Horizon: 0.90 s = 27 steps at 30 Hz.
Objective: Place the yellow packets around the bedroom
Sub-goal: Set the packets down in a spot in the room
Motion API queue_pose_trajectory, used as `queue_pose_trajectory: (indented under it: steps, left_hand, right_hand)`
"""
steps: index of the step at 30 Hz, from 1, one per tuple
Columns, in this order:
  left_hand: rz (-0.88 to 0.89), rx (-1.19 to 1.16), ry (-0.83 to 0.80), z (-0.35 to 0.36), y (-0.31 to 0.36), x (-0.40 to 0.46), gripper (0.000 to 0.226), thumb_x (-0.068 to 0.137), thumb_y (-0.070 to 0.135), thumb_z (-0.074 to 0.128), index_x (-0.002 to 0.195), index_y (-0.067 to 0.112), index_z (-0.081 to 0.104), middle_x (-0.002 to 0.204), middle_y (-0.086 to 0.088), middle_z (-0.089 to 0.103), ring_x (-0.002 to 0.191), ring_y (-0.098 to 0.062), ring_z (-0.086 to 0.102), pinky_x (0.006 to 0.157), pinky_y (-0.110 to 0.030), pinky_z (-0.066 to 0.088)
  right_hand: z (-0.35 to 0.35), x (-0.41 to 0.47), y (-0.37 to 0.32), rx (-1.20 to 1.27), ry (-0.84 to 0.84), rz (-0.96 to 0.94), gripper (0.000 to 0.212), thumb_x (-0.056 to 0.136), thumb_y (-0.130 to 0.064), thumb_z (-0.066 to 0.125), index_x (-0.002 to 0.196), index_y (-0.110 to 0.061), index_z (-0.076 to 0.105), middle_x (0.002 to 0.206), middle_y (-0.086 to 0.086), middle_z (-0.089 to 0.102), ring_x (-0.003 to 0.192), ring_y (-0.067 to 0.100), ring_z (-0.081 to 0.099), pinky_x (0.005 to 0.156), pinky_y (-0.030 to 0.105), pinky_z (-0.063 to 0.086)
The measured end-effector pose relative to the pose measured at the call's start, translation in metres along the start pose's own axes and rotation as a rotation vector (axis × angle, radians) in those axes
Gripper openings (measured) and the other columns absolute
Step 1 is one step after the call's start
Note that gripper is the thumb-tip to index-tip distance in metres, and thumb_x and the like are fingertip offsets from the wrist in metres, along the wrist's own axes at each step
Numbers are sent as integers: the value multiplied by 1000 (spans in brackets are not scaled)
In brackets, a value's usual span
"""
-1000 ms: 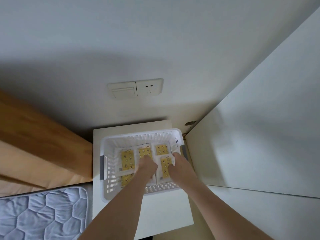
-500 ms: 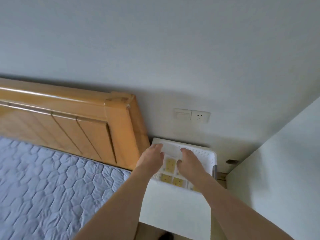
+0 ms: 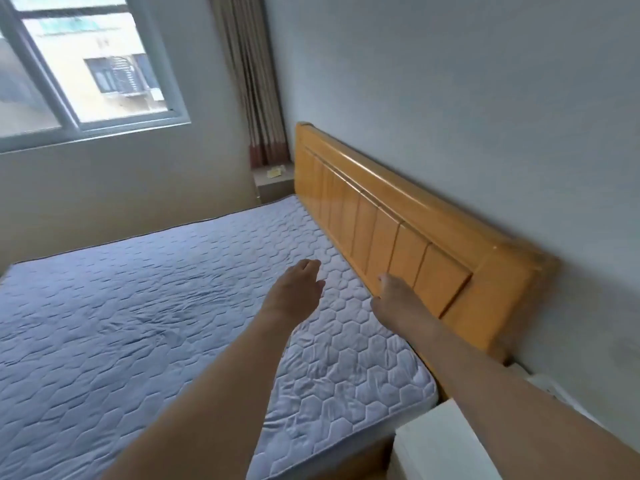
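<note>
Two bare forearms reached out over the mattress (image 3: 145,306) in the head view, the one landmark here. The left hand (image 3: 294,292) hung above its headboard-side half, fingers straight and held close together, carrying nothing. The right hand (image 3: 398,299) sat nearer the wooden headboard (image 3: 398,223), just over the mattress's edge there; its fingers were turned away, so I could not tell whether they were spread or pinching anything. Beyond the mattress's far corner, a small yellow packet (image 3: 275,172) lay on a low nightstand (image 3: 273,187) under the curtain (image 3: 252,81). At the mattress's near corner stood a white cabinet top (image 3: 436,448). The quilted surface lay broad and open leftward, toward the window (image 3: 79,64).
</note>
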<state>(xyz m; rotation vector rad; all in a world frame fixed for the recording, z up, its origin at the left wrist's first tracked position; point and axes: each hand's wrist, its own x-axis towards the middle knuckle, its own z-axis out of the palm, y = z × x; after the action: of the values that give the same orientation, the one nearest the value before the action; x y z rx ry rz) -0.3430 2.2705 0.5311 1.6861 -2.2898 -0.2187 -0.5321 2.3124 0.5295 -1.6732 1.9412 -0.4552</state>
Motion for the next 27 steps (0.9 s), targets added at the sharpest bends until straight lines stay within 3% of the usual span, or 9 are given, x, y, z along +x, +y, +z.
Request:
queue_pose_trajectory:
  steps: [5, 11, 16, 19, 24, 27]
  left_hand:
    - [-265, 52, 176, -99, -144, -113, 46, 101, 26, 48, 143, 11, 42, 146, -8, 46, 131, -29, 47, 104, -39, 40]
    - [-510, 203, 313, -225, -306, -311, 50, 99, 27, 53, 144, 11, 44, 147, -8, 48, 134, -25, 46, 108, -36, 38]
    - [-756, 298, 402, -308, -402, -465, 49, 97, 28, 54, 141, 8, 46, 141, -13, 53, 129, -30, 50, 103, -35, 39]
    - [-869, 307, 460, -337, -446, -542, 51, 98, 31, 52, 143, 10, 44, 145, -9, 48, 130, -30, 49, 103, -36, 40]
    - [-1044, 322, 441, -372, -510, -640, 51, 100, 31, 49, 145, 9, 41, 149, -9, 43, 132, -28, 46, 106, -35, 38]
    - [-1134, 338, 438, -386, -560, -683, 51, 101, 33, 47, 146, 11, 39, 151, -8, 41, 132, -28, 46, 104, -35, 39]
  right_hand:
    - [80, -26, -168, -79, -110, -333, 59, 94, -17, 43, 150, -7, 28, 153, 13, 32, 138, 28, 35, 111, 37, 33]
    - [204, -125, -373, -110, -230, -685, 58, 94, -14, 48, 149, -7, 31, 154, 12, 33, 141, 25, 33, 114, 31, 26]
    - [292, -223, -527, -69, -278, -916, 48, 92, -15, 49, 139, -9, 41, 146, 12, 42, 133, 28, 41, 107, 35, 36]
    - [339, -276, -599, -55, -324, -1029, 52, 92, -16, 49, 143, -9, 39, 148, 11, 41, 135, 26, 39, 107, 34, 34]
    - [412, -337, -694, -68, -393, -1155, 42, 86, -13, 49, 126, -2, 50, 132, 15, 52, 119, 32, 51, 97, 41, 46]
    - [460, -357, -742, -81, -438, -1209, 47, 86, -12, 49, 132, -2, 47, 134, 16, 50, 118, 32, 52, 94, 37, 45]
